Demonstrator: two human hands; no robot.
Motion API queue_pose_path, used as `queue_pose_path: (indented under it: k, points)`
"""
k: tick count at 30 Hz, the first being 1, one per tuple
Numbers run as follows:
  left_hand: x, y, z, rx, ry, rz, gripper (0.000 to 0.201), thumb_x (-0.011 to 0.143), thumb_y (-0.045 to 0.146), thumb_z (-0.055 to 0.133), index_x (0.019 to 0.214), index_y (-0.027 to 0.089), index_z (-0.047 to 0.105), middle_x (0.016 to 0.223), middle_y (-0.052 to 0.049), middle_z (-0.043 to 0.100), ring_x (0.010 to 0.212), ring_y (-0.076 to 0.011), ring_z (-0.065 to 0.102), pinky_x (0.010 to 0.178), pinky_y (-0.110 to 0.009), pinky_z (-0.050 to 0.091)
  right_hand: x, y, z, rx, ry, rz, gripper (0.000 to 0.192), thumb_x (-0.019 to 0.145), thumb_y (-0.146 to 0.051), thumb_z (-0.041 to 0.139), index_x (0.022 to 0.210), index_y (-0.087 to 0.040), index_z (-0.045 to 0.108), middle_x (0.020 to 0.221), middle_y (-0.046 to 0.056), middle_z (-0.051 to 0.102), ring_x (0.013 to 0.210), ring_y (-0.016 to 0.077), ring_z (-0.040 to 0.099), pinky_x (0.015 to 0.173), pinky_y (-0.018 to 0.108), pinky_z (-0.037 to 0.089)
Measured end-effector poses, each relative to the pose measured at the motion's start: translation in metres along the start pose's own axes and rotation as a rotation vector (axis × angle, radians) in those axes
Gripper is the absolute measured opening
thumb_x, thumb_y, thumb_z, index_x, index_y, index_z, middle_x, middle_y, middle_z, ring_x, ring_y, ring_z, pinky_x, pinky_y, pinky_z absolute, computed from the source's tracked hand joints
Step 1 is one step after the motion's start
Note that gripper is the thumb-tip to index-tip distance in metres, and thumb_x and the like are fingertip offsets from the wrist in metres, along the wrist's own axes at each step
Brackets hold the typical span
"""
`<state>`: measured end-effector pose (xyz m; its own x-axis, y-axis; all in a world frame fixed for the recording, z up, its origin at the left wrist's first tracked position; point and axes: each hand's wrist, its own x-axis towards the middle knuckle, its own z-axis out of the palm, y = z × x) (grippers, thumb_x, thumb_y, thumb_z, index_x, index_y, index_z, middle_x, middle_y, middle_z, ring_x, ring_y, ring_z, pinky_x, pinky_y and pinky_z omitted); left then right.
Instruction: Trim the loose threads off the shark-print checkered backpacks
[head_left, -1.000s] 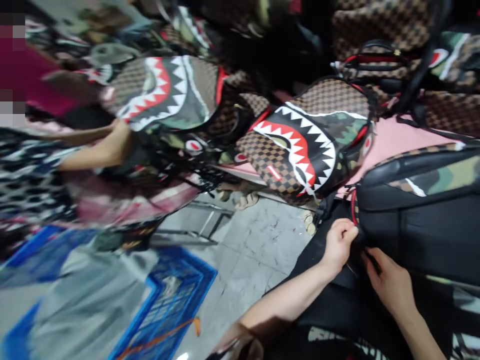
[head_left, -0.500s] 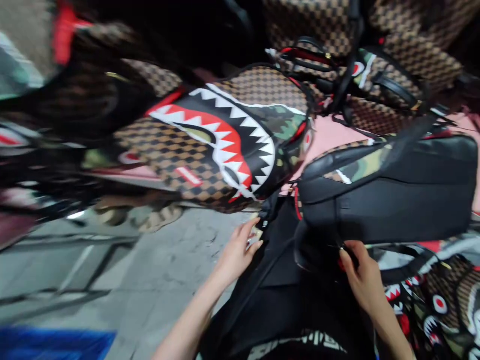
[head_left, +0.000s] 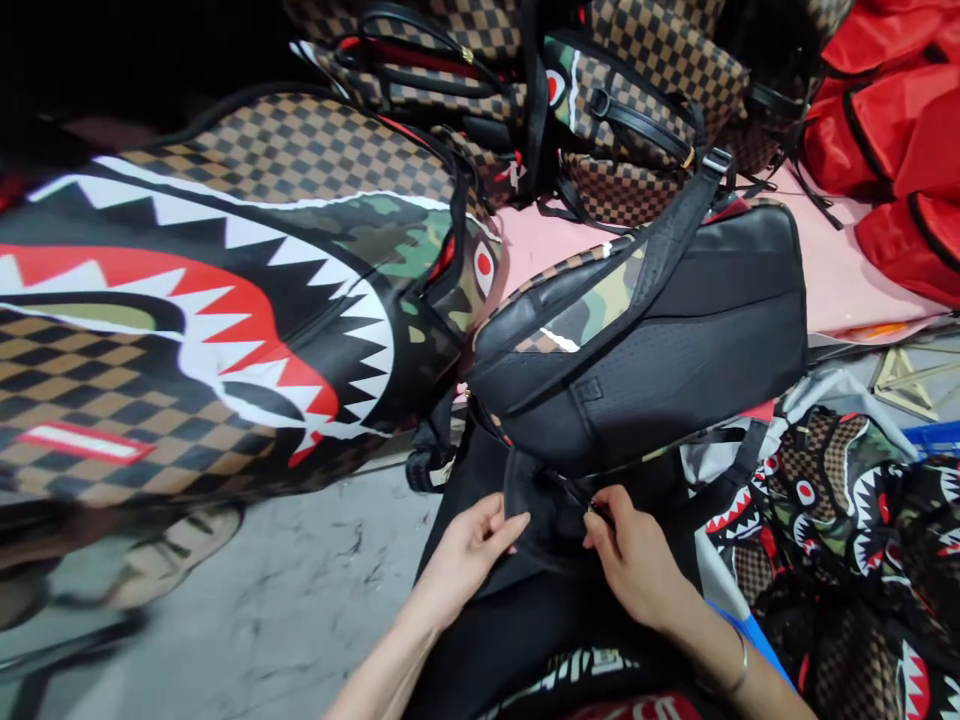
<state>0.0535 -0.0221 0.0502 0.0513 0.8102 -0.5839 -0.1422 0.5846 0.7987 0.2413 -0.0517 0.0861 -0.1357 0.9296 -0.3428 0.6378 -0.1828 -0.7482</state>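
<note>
A backpack [head_left: 697, 330] lies with its plain black back panel up, a shoulder strap crossing it diagonally; a camouflage and checkered side shows along its far edge. From its near end a black strap [head_left: 529, 497] loops down over my dark clothing. My left hand [head_left: 476, 550] is closed on the edge of that strap, thumb against fingers. My right hand [head_left: 634, 550] pinches a thin black strap end just under the backpack; the fingers hide most of it. To the left lies a large checkered backpack [head_left: 247, 400] with a shark-mouth print.
A pink tabletop [head_left: 832, 240] runs under the bags. Behind stand several checkered bags [head_left: 622, 110], with red bags [head_left: 877, 140] at the far right. Several shark-print bags [head_left: 825, 490] are piled low on the right. The grey floor [head_left: 300, 600] shows at lower left, with a person's shoe [head_left: 180, 550].
The view has swung right and closer. My left hand has come from the buckle end of a strap to the looped strap. My hands are nearer each other.
</note>
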Motion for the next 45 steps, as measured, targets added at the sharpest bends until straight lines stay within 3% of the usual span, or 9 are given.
queue_pose_path:
  k: [3, 7, 11, 19, 23, 27, 33, 39, 45]
  points:
    - [-0.002, 0.002, 0.007, -0.213, -0.121, -0.099, 0.027, 0.057, 0.034, 0.076, 0.073, 0.017, 0.064, 0.062, -0.003, 0.062, 0.054, -0.0129, 0.054, 0.051, -0.022, 0.043, -0.003, 0.002, 0.005, 0.163, 0.007, -0.016, 0.016, 0.093, -0.030, 0.033, 0.100, -0.019, 0.043, 0.072, 0.000, 0.063, 0.066, 0.0146, 0.060, 0.063, 0.025, 0.043]
    - [0.000, 0.008, 0.014, -0.434, -0.058, -0.052, 0.035, 0.054, 0.028, 0.079, 0.085, 0.018, 0.067, 0.076, -0.006, 0.068, 0.065, -0.0165, 0.061, 0.058, -0.025, 0.048, 0.001, 0.015, 0.018, 0.377, 0.145, -0.028, 0.022, 0.095, -0.036, 0.027, 0.095, -0.020, 0.042, 0.073, 0.000, 0.060, 0.067, 0.0122, 0.056, 0.066, 0.025, 0.044]
    - [0.002, 0.011, 0.012, -0.431, -0.067, -0.051, 0.037, 0.055, 0.025, 0.079, 0.090, 0.018, 0.067, 0.080, -0.007, 0.068, 0.071, -0.0178, 0.063, 0.058, -0.024, 0.050, 0.011, 0.022, 0.019, 0.474, 0.233, -0.042, 0.026, 0.094, -0.038, 0.029, 0.095, -0.019, 0.045, 0.077, 0.001, 0.056, 0.068, 0.0114, 0.053, 0.065, 0.024, 0.044]
    - [-0.001, 0.005, 0.001, -0.389, -0.090, -0.091, 0.037, 0.057, 0.023, 0.076, 0.092, 0.017, 0.066, 0.077, -0.007, 0.068, 0.065, -0.0164, 0.061, 0.054, -0.023, 0.048, 0.016, 0.010, 0.020, 0.278, 0.086, -0.064, 0.027, 0.081, -0.030, 0.055, 0.106, -0.020, 0.057, 0.090, 0.002, 0.066, 0.079, 0.0156, 0.062, 0.073, 0.026, 0.048]
    - [0.003, 0.006, 0.000, -0.405, 0.039, -0.118, 0.032, 0.051, 0.025, 0.076, 0.079, 0.015, 0.065, 0.068, -0.002, 0.064, 0.057, -0.0128, 0.055, 0.050, -0.022, 0.044, 0.017, 0.004, 0.027, 0.190, 0.026, -0.040, 0.036, 0.079, -0.030, 0.058, 0.113, -0.018, 0.057, 0.092, 0.004, 0.069, 0.078, 0.0176, 0.065, 0.072, 0.027, 0.051]
    - [0.015, 0.016, 0.001, -0.244, 0.130, -0.108, 0.031, 0.060, 0.042, 0.070, 0.077, 0.017, 0.061, 0.062, 0.003, 0.059, 0.054, -0.0109, 0.050, 0.048, -0.020, 0.039, 0.017, 0.000, 0.028, 0.082, -0.018, -0.077, 0.044, 0.079, -0.031, 0.058, 0.119, -0.013, 0.055, 0.098, 0.008, 0.068, 0.085, 0.0206, 0.066, 0.075, 0.028, 0.051]
    - [0.033, 0.031, -0.010, 0.033, -0.029, 0.018, 0.023, 0.057, 0.024, 0.072, 0.075, 0.015, 0.060, 0.067, 0.003, 0.061, 0.064, -0.0107, 0.051, 0.059, -0.019, 0.039, 0.018, 0.005, 0.027, -0.052, -0.117, -0.164, 0.045, 0.081, -0.032, 0.056, 0.122, -0.015, 0.053, 0.107, 0.008, 0.066, 0.091, 0.0210, 0.064, 0.082, 0.028, 0.049]
    - [0.035, 0.023, -0.014, -0.117, -0.146, 0.019, 0.018, 0.053, 0.013, 0.062, 0.071, 0.016, 0.059, 0.062, 0.004, 0.060, 0.054, -0.0083, 0.048, 0.053, -0.018, 0.035, 0.044, -0.005, 0.007, -0.147, 0.117, -0.211, 0.020, 0.086, -0.028, 0.050, 0.091, -0.020, 0.067, 0.083, 0.002, 0.070, 0.077, 0.0159, 0.065, 0.071, 0.022, 0.046]
    - [0.023, 0.007, 0.000, -0.368, -0.195, 0.039, 0.028, 0.046, 0.012, 0.063, 0.073, 0.017, 0.062, 0.071, 0.002, 0.065, 0.062, -0.0117, 0.055, 0.061, -0.022, 0.040, 0.059, -0.026, 0.005, -0.248, 0.203, -0.402, 0.022, 0.085, -0.027, 0.048, 0.098, -0.025, 0.067, 0.078, 0.001, 0.068, 0.069, 0.0138, 0.063, 0.058, 0.020, 0.041]
